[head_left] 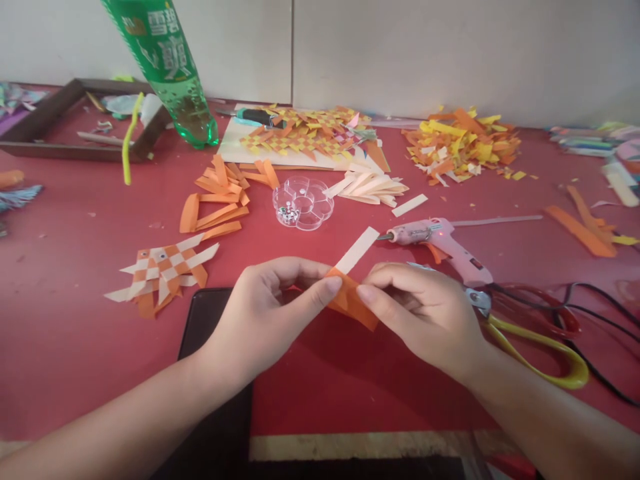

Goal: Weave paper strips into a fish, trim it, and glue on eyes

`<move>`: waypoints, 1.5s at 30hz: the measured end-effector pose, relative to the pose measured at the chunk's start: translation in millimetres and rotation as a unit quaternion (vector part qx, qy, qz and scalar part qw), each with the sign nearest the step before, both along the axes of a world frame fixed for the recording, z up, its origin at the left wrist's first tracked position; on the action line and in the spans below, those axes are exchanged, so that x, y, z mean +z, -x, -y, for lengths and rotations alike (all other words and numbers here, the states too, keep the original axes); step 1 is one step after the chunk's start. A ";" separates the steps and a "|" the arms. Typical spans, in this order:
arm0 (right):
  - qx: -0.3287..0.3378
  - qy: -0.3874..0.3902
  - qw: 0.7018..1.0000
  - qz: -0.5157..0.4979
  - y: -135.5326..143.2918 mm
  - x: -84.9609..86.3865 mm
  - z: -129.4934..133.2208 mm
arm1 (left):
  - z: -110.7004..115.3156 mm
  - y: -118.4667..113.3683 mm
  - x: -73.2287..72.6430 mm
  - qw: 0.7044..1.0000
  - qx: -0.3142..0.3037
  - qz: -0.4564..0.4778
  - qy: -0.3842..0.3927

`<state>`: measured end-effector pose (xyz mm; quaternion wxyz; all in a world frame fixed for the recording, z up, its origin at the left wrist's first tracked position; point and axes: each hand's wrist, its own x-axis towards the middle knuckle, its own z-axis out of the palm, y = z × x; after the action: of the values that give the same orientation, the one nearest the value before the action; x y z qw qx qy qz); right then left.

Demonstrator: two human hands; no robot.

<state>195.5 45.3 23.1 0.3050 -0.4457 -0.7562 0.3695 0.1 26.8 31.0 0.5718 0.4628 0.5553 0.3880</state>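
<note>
A clear petal-shaped box (303, 202) held tiny googly eyes. Nearer, both hands, left hand (265, 313) and right hand (425, 317), pinched orange and cream strips (353, 297) together; a glue gun (440, 243) lay just beyond.

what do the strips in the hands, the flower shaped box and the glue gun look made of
Orange strip and cream strip, pinched by left hand and right hand: likely matte paper, thin, folded flat. Flower-shaped box: clear glossy plastic, table visible through it. Glue gun: smooth pink plastic, apparently with a metal tip.
</note>
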 end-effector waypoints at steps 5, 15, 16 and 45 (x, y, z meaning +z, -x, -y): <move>0.008 -0.018 1.000 -0.025 -2.9 -4.9 2.0 | 0.5 0.2 -1.5 0.999 0.002 0.030 -0.040; -0.034 -0.402 0.907 0.119 -22.4 4.7 -4.2 | 3.5 0.4 -0.5 0.985 0.071 0.156 -0.020; -0.037 -0.426 0.893 0.143 -23.6 6.1 -4.9 | 2.7 -0.1 -0.8 0.982 0.041 0.184 0.017; -0.076 -0.204 0.883 0.415 -120.2 -7.6 -53.3 | 6.3 16.2 -3.9 0.763 -0.174 -0.525 -0.335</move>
<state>315.7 98.6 15.6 0.0743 -0.5428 -0.8358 -0.0359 -16.1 20.5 27.1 0.0577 0.8449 0.5133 0.1393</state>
